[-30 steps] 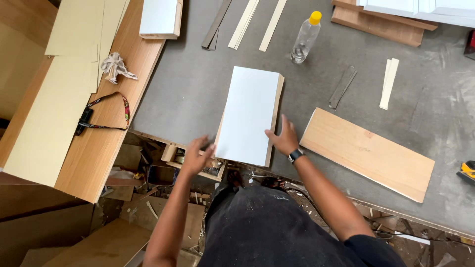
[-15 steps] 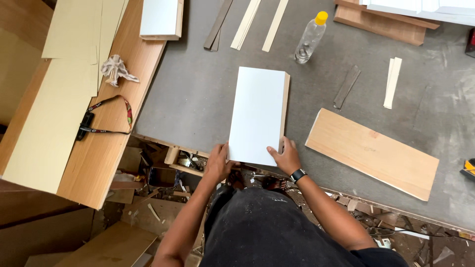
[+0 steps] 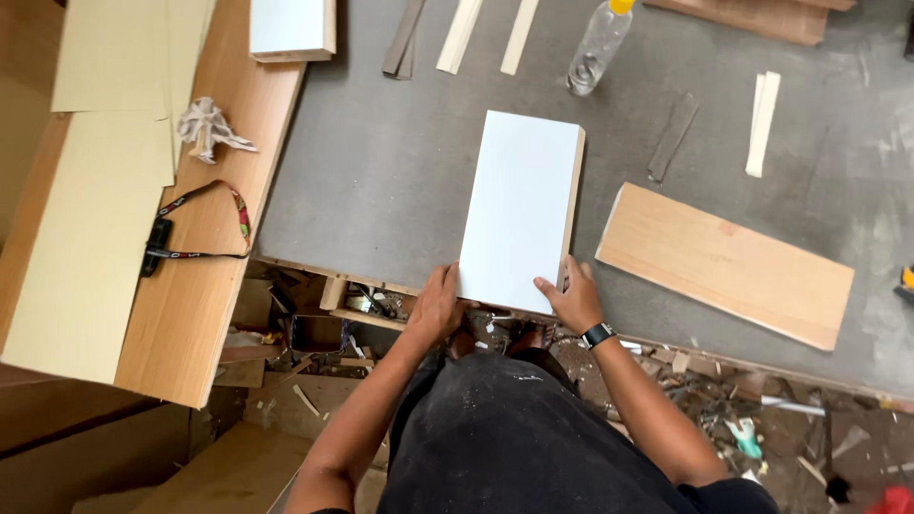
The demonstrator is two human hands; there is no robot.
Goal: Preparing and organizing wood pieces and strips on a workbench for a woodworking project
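I see both hands at the near end of a white board (image 3: 522, 209), which lies flat on the grey worktop (image 3: 381, 162) with its near end reaching the worktop's edge. My left hand (image 3: 436, 306) sits at the board's near left corner, fingers held together and curled against the edge, thumb toward the board. My right hand (image 3: 574, 297) holds the near right corner, thumb lying on the white face and the fingers wrapped round the side (a black watch (image 3: 598, 334) is on that wrist). The board's right edge shows bare wood along its length.

Just to the right of the white board, apart from it, lies a wooden plank (image 3: 725, 265), set at a slant. Beyond the board's far end stands a clear plastic bottle (image 3: 597, 48) with a yellow cap, lying tilted on the worktop. A few thin strips (image 3: 762, 124) rest farther out on the grey surface.

To the left is a long wooden panel (image 3: 224, 286) carrying a crumpled rag (image 3: 208, 127), a lanyard (image 3: 195, 228) and pale yellow sheets (image 3: 90, 238). Below the worktop's edge, scraps of wood litter the floor.
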